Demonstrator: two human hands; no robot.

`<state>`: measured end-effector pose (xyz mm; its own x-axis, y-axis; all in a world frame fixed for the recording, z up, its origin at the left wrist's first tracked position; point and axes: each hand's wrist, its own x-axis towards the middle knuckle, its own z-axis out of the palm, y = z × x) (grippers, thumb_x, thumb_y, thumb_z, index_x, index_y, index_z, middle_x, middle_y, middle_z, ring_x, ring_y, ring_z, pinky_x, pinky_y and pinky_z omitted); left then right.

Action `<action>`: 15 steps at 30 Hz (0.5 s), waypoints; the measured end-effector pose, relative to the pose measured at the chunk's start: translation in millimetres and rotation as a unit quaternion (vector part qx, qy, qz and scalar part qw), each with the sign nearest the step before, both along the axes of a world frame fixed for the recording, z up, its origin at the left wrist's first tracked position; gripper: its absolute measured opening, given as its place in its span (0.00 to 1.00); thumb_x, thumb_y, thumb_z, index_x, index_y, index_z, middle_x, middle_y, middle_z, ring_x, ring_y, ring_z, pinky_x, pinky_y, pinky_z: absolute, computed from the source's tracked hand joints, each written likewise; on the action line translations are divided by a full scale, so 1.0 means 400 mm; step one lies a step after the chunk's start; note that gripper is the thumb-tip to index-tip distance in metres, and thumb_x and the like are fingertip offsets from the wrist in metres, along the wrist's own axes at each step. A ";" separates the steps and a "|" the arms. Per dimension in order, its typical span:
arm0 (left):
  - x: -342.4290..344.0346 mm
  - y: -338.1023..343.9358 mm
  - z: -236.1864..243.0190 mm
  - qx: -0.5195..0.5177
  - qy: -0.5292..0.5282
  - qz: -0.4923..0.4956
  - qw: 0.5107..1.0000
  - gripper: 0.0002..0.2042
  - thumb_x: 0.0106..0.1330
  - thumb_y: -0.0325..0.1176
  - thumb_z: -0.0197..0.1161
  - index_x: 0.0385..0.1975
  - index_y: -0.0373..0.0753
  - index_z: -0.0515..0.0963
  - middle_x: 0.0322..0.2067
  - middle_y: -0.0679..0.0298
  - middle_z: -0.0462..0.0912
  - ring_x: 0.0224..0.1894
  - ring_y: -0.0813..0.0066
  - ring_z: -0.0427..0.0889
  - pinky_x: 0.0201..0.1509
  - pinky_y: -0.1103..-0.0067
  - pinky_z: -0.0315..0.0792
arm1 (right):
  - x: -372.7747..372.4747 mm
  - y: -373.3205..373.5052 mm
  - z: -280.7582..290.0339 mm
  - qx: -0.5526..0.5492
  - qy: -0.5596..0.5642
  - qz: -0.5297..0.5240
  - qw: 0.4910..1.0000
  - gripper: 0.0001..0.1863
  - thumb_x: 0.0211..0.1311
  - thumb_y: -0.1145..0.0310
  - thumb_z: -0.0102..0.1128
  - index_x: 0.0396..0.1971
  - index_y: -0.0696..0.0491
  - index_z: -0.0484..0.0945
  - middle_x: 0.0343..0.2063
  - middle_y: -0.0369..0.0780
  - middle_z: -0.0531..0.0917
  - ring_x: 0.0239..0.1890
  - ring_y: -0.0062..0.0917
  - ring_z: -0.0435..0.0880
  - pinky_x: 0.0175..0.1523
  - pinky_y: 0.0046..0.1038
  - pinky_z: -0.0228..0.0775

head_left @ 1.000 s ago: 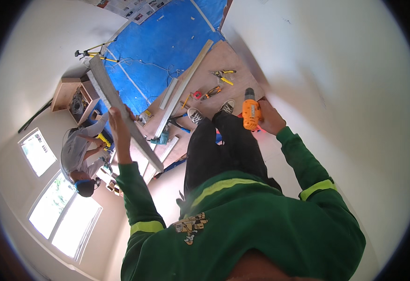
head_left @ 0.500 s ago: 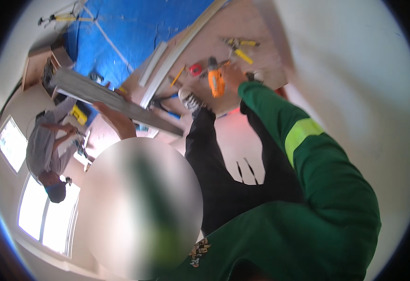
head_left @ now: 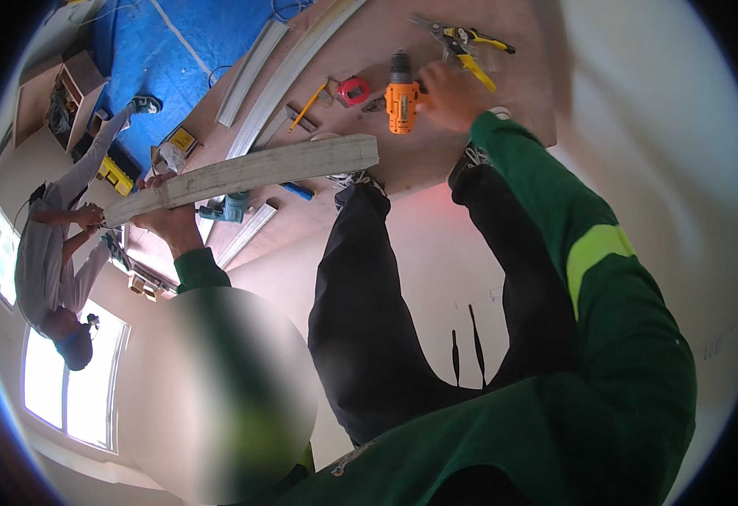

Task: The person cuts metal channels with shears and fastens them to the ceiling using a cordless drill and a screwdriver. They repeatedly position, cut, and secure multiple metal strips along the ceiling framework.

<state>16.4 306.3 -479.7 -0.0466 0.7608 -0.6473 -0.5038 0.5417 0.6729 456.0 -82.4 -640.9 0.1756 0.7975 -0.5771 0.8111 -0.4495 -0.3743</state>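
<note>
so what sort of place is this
Probably a room being built or renovated: a blue sheet is spread over part of the floor, a long strip of building material lies beside it, and an orange drill and snips are out.

No lettering can be read (any on the orange drill [head_left: 400, 110] is too small).
</note>
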 end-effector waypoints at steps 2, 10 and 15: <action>0.009 -0.024 0.011 0.003 0.033 0.019 0.999 0.25 0.76 0.63 0.52 0.41 0.42 0.71 0.28 0.64 0.73 0.32 0.70 0.79 0.44 0.68 0.81 | 0.091 -0.016 0.011 0.058 -0.020 -0.071 0.996 0.51 0.64 0.50 0.76 0.80 0.53 0.58 0.71 0.48 0.71 0.75 0.47 0.70 0.73 0.61 0.65; 0.009 -0.080 0.010 -0.017 0.050 0.109 0.993 0.25 0.72 0.62 0.55 0.48 0.44 0.70 0.35 0.62 0.73 0.33 0.63 0.78 0.45 0.62 0.82 | 0.260 -0.043 -0.130 -0.094 -0.167 -0.044 0.980 0.53 0.61 0.57 0.76 0.82 0.52 0.56 0.73 0.48 0.70 0.77 0.48 0.69 0.74 0.56 0.68; 0.133 -0.131 0.156 0.103 0.110 0.073 0.986 0.41 0.72 0.84 0.43 0.57 0.49 0.74 0.36 0.64 0.77 0.32 0.66 0.79 0.41 0.65 0.81 | 0.343 -0.051 -0.086 -0.088 -0.080 -0.070 0.990 0.36 0.62 0.63 0.70 0.70 0.54 0.71 0.67 0.52 0.75 0.73 0.53 0.70 0.68 0.59 0.70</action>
